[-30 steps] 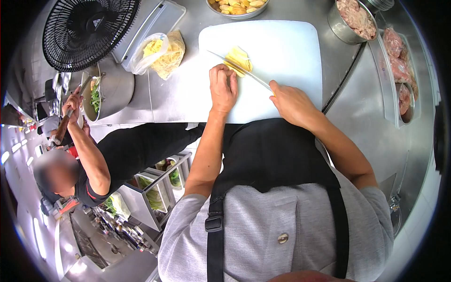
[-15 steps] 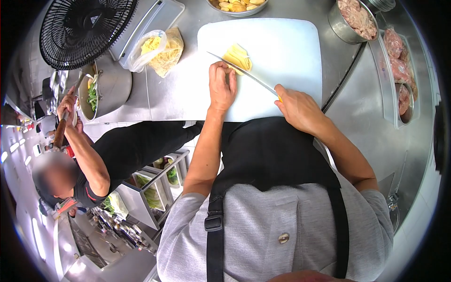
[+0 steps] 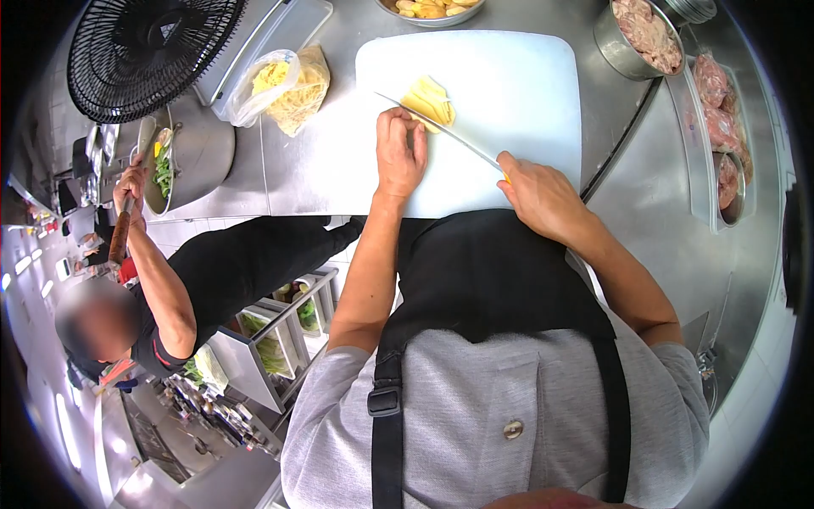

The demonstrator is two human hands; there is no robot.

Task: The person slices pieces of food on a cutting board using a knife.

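Note:
On the white cutting board (image 3: 509, 93) lies a fanned stack of pale yellow slices (image 3: 434, 97) that look like ginger. My right hand (image 3: 543, 195) is wrapped around the yellow handle of a kitchen knife (image 3: 462, 141). Its blade runs slantwise along the near side of the slices. My left hand (image 3: 400, 161) has curled fingers, their tips against the near left edge of the slices beside the blade. What lies under those fingertips is partly hidden.
A plastic bag of yellow shreds (image 3: 301, 93) stands left of the board. Behind it are a bowl of yellow pieces (image 3: 431, 20) and a fan (image 3: 153, 55). Meat fills a metal pot (image 3: 640, 38) at right. A co-worker (image 3: 246, 254) holds a long-handled tool at a large pot (image 3: 203, 161).
My hands, the knife and the slices stay almost still. At left, the co-worker's hands and long-handled tool have shifted over the large pot. The view has moved slightly.

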